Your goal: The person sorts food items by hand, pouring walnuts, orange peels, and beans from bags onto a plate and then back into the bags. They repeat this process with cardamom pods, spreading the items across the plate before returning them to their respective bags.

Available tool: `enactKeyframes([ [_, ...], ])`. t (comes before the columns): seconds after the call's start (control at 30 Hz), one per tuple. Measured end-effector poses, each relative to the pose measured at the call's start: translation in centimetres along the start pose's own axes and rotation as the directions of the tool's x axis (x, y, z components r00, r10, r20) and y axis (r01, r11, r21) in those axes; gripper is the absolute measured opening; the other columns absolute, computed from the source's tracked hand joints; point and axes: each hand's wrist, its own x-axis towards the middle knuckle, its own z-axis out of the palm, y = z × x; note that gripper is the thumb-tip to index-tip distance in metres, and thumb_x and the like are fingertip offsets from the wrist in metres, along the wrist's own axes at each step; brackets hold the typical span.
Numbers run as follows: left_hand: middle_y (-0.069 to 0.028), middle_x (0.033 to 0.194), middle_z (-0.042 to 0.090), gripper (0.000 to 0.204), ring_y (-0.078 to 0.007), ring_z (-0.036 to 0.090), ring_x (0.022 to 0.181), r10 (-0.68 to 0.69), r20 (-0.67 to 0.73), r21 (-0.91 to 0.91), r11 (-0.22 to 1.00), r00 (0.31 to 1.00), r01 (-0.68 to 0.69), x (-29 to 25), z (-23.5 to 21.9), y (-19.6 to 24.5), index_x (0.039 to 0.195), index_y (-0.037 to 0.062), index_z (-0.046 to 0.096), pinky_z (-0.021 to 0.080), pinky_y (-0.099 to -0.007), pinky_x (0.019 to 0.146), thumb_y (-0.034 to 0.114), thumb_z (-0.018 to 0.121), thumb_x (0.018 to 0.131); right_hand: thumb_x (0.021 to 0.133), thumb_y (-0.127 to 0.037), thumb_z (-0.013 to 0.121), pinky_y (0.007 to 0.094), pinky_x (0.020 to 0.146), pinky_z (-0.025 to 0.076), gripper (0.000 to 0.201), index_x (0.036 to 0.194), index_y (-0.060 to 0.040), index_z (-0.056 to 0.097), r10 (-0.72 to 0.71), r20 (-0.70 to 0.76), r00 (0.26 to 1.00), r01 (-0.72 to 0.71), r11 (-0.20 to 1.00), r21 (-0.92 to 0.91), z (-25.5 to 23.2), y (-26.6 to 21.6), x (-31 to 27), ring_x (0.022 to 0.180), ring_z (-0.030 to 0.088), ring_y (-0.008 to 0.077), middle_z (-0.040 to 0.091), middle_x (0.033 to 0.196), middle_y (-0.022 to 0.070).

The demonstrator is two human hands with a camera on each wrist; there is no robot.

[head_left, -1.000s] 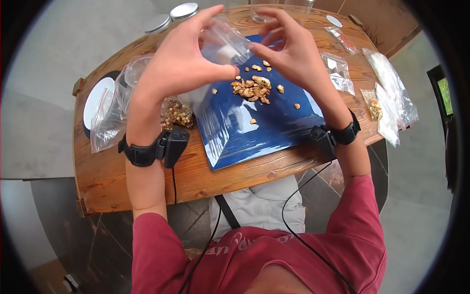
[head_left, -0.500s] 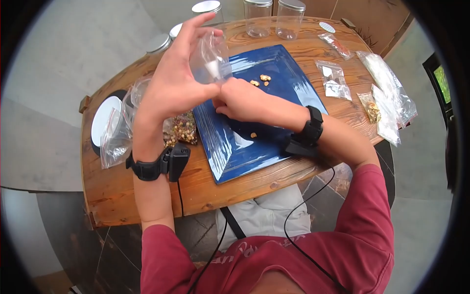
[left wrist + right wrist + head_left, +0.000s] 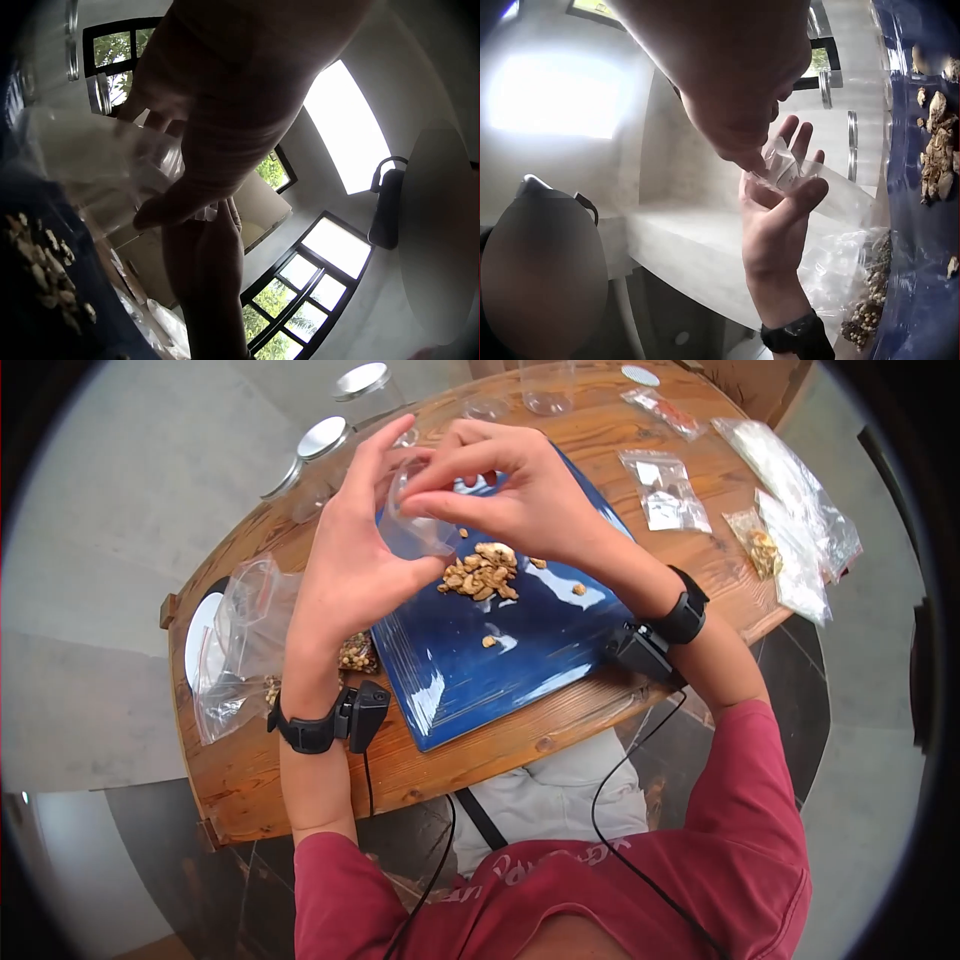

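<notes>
My left hand (image 3: 345, 555) holds a clear plastic bag (image 3: 415, 532) over the blue square plate (image 3: 440, 695), its thumb and fingers curved round the bag near the mouth. Bent over that mouth, my right hand (image 3: 525, 485) pinches the bag's edge between thumb and fingers, as the right wrist view shows with the bag's rim (image 3: 781, 169). The bag's body hangs toward the plate in the left wrist view. Below it lies a heap of brown dried pieces (image 3: 480, 573), with a few stray bits around it on the plate.
Left of the plate are a bag of small mixed beads or grains (image 3: 357, 653), loose clear bags (image 3: 245, 630) and a white disc (image 3: 193, 650). Lidded clear jars (image 3: 365, 395) stand at the back. Several small packets (image 3: 665, 495) and larger bags (image 3: 790, 540) lie on the right.
My right hand first stood apart from the bag, then reached across, low beside my left thumb. Now it is higher, at the bag's mouth. My left hand keeps its hold.
</notes>
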Motion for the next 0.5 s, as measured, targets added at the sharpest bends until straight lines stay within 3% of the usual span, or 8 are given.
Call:
enactKeyframes([
  [0.03, -0.0124, 0.138, 0.060, 0.101, -0.0247, 0.055, 0.133, -0.004, 0.012, -0.029, 1.000, 1.000, 0.004, -0.1, 0.4, -0.1, 0.156, 0.0079, 0.037, 0.042, -0.0383, 0.115, -0.007, 0.079, 0.065, 0.088, -0.024, 0.081, 0.0303, 0.066, 0.050, 0.021, 0.092, -0.0033, 0.080, 0.071, -0.032, 0.997, -0.069, 0.996, 0.058, -0.3, -0.1, -0.3, 0.074, 0.063, 0.0099, 0.073, 0.084, 0.0042],
  [0.07, -0.0165, 0.136, 0.062, 0.097, -0.0285, 0.059, 0.131, 0.042, 0.002, 0.033, 0.999, 0.999, -0.043, -0.2, 0.7, -0.8, 0.153, 0.0061, 0.039, 0.050, -0.0390, 0.107, 0.001, 0.080, 0.066, 0.089, -0.024, 0.080, 0.0303, 0.066, 0.051, 0.022, 0.093, -0.0027, 0.080, 0.137, -0.056, 0.989, -0.130, 0.984, 0.119, -0.6, 0.0, -0.2, 0.075, 0.064, 0.0105, 0.073, 0.084, 0.0048],
  [0.13, -0.0168, 0.138, 0.059, 0.098, -0.0284, 0.058, 0.132, 0.015, -0.052, -0.094, 0.995, 0.999, -0.020, 0.1, 0.6, -1.6, 0.154, 0.0059, 0.037, 0.050, -0.0384, 0.107, -0.001, 0.080, 0.066, 0.090, -0.028, 0.080, 0.0288, 0.069, 0.054, 0.029, 0.098, 0.0003, 0.079, 0.234, -0.136, 0.963, -0.183, 0.932, 0.313, -0.5, 0.4, -0.3, 0.077, 0.068, 0.0127, 0.074, 0.085, 0.0071],
  [0.2, -0.0169, 0.141, 0.055, 0.099, -0.0278, 0.056, 0.134, -0.021, -0.085, -0.163, 0.987, 0.996, 0.007, 0.0, 0.4, -1.7, 0.154, 0.0054, 0.034, 0.051, -0.0384, 0.107, -0.004, 0.079, 0.066, 0.088, -0.031, 0.081, 0.0280, 0.068, 0.056, 0.034, 0.098, 0.0008, 0.077, 0.301, -0.015, 0.954, -0.289, 0.929, 0.230, -0.4, 0.6, -0.7, 0.074, 0.070, 0.0143, 0.074, 0.085, 0.0085],
  [0.27, -0.0166, 0.140, 0.056, 0.094, -0.0277, 0.056, 0.134, 0.053, -0.074, -0.079, 0.995, 0.996, -0.059, 0.0, 0.6, -2.3, 0.152, 0.0051, 0.039, 0.051, -0.0386, 0.106, -0.002, 0.078, 0.066, 0.086, -0.035, 0.082, 0.0272, 0.067, 0.058, 0.039, 0.099, 0.0013, 0.075, 0.367, 0.095, 0.925, -0.378, 0.916, 0.134, -0.3, 0.6, -0.9, 0.071, 0.071, 0.0159, 0.074, 0.086, 0.0099],
  [0.37, -0.0160, 0.135, 0.058, 0.086, -0.0291, 0.058, 0.130, 0.139, -0.017, 0.099, 0.986, 0.990, -0.137, 0.0, 0.6, -2.2, 0.147, 0.0055, 0.046, 0.051, -0.0387, 0.105, 0.000, 0.075, 0.066, 0.093, -0.029, 0.079, 0.0208, 0.061, 0.048, 0.028, 0.103, -0.0053, 0.068, 0.564, 0.311, 0.765, -0.637, 0.733, 0.237, -0.5, -0.6, -1.0, 0.068, 0.061, 0.0051, 0.067, 0.078, -0.0004],
  [0.5, -0.0157, 0.124, 0.062, 0.079, -0.0352, 0.063, 0.118, 0.270, 0.060, 0.317, 0.908, 0.961, -0.275, 0.2, 1.1, -1.6, 0.141, 0.0089, 0.053, 0.051, -0.0396, 0.099, 0.003, 0.069, 0.064, 0.092, -0.025, 0.078, 0.0212, 0.056, 0.047, 0.024, 0.097, -0.0046, 0.066, 0.567, 0.374, 0.734, -0.665, 0.713, 0.223, -0.6, 0.0, -1.1, 0.060, 0.060, 0.0059, 0.066, 0.072, 0.0012],
])
